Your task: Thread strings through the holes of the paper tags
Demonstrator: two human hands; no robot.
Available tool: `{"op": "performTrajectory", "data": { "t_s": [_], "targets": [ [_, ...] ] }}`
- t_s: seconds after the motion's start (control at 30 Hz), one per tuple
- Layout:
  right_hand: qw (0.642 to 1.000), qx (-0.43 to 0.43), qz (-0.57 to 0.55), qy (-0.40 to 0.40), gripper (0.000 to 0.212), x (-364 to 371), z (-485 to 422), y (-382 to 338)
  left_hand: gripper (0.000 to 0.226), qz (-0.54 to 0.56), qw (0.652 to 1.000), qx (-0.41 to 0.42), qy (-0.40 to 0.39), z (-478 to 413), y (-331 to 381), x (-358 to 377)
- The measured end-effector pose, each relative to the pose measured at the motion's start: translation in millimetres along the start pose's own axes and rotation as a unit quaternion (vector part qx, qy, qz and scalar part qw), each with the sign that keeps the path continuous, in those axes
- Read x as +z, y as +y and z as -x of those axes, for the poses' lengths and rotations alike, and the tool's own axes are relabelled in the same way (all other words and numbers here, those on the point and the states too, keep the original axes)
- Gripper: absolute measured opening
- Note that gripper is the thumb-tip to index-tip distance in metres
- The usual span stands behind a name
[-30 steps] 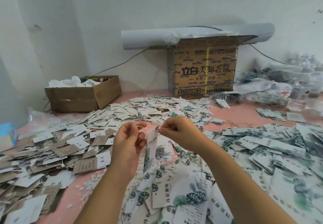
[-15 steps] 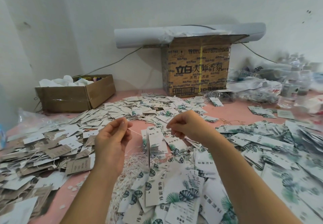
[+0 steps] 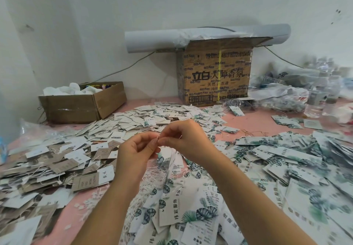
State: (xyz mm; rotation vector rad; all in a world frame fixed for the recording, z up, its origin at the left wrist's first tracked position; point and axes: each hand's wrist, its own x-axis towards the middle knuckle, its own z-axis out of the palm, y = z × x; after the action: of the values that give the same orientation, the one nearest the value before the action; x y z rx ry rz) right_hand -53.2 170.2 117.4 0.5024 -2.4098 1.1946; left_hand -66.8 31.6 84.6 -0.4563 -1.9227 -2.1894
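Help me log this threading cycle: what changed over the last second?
The left hand and right hand, spread apart half a second ago pulling the string, have come together again, fingertips meeting. Both still pinch the string; the tag piles lie unchanged.

Two hands (image 3: 136, 150) (image 3: 188, 139), two cardboard boxes (image 3: 82, 105) (image 3: 215, 76), countless tags (image 3: 191, 212)

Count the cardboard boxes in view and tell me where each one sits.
2. A low open box sits back left; a taller printed box sits back centre under a grey roll. The plastic bags at right may hide others.
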Motion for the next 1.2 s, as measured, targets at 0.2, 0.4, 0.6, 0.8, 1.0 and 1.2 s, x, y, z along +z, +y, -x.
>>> {"op": "performTrajectory", "data": {
  "t_s": [0.2,0.4,0.6,0.8,1.0,1.2],
  "targets": [
    [0.999,-0.002,0.044,0.031,0.003,-0.1,0.0,-1.1,0.016,-0.055,0.998,0.014,-0.026,1.2,0.9,-0.9],
    [0.997,-0.006,0.075,0.017,0.005,1.3,1.0,-4.2,0.015,-0.076,0.997,-0.005,-0.033,-0.3,-0.8,-2.0],
    [0.999,0.011,0.032,0.022,0.004,2.2,0.8,-0.6,0.008,-0.049,0.998,-0.022,-0.021,0.3,-1.4,-1.7],
    [0.998,0.020,-0.051,0.029,0.009,2.0,1.4,1.5,0.011,-0.034,0.999,-0.017,-0.017,1.3,0.4,-0.1],
    [0.999,0.040,-0.011,0.025,0.010,2.1,0.7,1.0,0.011,-0.029,0.999,-0.022,-0.014,1.4,0.0,0.1],
    [0.998,0.043,0.027,0.029,0.014,3.8,0.6,-0.9,0.013,-0.028,0.999,-0.018,-0.014,1.3,-0.1,0.2]
  ]
}}
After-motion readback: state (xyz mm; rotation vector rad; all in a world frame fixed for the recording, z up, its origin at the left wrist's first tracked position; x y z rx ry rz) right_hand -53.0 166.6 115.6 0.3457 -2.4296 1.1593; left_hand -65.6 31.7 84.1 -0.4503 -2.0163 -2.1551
